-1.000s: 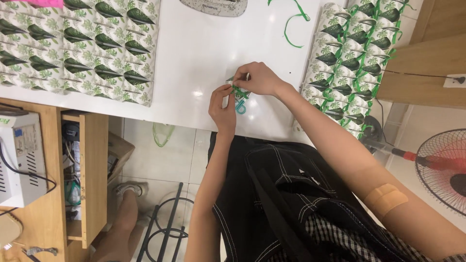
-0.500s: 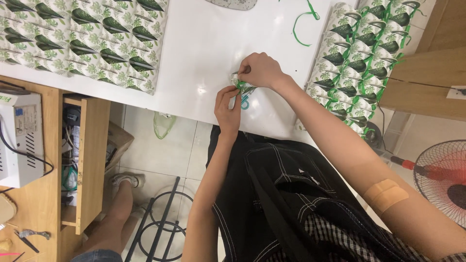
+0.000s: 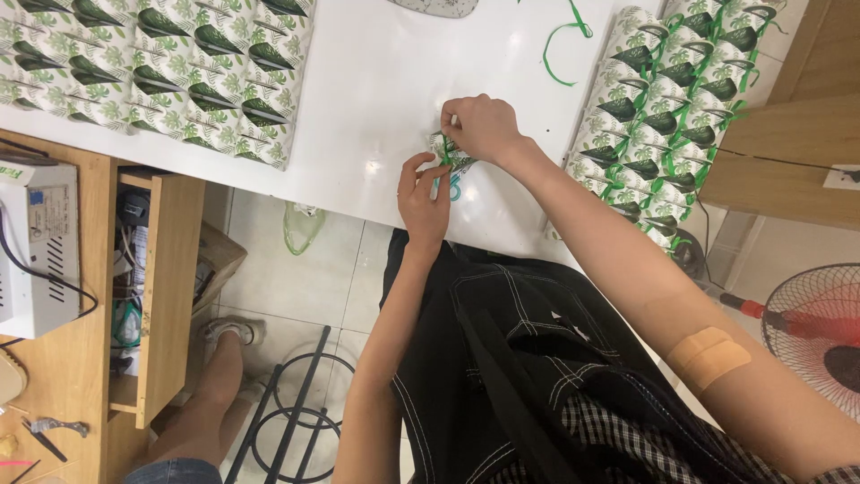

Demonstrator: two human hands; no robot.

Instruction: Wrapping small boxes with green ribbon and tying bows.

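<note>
Presently, the left hand [image 3: 424, 195] and right hand [image 3: 481, 125] are both pinched shut on a small leaf-printed packet [image 3: 451, 154] with green ribbon [image 3: 445, 159], near the white table's [image 3: 376, 90] edge. The ribbon could slip from so fine a grip; ribboned packets [image 3: 667, 116] lie at three o'clock, plain ones [image 3: 170, 72] at nine.

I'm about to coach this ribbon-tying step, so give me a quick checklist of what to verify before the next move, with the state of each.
1. Left hand on the green ribbon: ok, fingers pinch it.
2. Right hand steadies the small leaf-print box: ok.
3. Box rests on the white table: cannot tell, hands hide it.
4. Knot formed: cannot tell.
5. Spare ribbon piece within reach: ok.
6. Tied boxes set apart from untied ones: ok.
</note>
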